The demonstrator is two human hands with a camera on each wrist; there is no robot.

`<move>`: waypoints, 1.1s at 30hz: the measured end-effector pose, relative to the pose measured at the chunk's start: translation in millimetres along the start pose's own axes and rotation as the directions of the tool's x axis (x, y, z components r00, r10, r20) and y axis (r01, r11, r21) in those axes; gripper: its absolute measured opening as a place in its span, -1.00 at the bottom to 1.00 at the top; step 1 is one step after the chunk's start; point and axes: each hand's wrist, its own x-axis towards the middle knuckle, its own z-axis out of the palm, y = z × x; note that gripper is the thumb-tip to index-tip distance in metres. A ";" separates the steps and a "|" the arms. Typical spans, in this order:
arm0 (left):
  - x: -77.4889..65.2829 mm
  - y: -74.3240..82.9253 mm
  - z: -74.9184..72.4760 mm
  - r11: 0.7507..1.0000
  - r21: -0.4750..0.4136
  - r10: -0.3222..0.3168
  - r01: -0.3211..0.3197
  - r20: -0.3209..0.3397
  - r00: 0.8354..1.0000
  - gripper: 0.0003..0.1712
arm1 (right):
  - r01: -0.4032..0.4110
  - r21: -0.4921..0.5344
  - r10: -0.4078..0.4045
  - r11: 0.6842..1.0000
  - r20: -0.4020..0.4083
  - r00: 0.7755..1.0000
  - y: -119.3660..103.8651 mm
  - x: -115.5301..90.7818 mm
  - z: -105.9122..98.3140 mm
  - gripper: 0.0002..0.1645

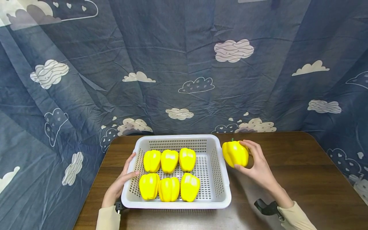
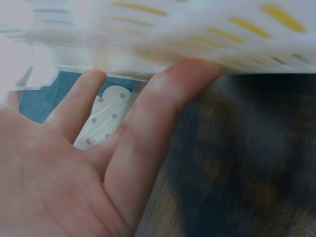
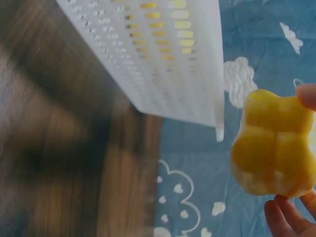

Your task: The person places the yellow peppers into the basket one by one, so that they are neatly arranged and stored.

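A white perforated plastic basket (image 1: 178, 205) holds two rows of yellow bell peppers (image 1: 169, 161). At the basket's left side, my left hand (image 1: 119, 185) touches the outer wall and rim with fairly straight fingers. The left wrist view shows that hand (image 2: 118, 148) against the slotted basket wall (image 2: 143, 29). Beyond the basket's right rim, my right hand (image 1: 257, 166) grips another yellow bell pepper (image 1: 233, 153) with a green stem, thumb below and fingers on its upper side. In the right wrist view the pepper (image 3: 271, 148) is held beside the basket wall (image 3: 168, 64).
The basket stands on a dark brown wooden table (image 1: 290, 172). Behind and to the sides hangs a dark blue cloth (image 1: 166, 41) with cloud prints. A black wrist mount (image 1: 265, 207) is on the right wrist. Inside the basket, a strip of bare bottom (image 1: 204, 179) shows right of the peppers.
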 end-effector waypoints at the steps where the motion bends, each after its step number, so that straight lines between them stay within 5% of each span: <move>1: 0.0 0.0 0.1 1.000 0.000 -0.001 0.001 0.000 1.000 -0.09 | 0.005 0.000 -0.005 1.000 0.001 1.000 -2.3 -0.1 0.9 -0.01; 33: -0.1 0.1 0.3 1.000 0.006 0.000 0.000 -0.004 1.000 -0.10 | -0.011 0.103 -0.001 0.995 0.115 0.993 -50.3 -5.6 59.3 -0.03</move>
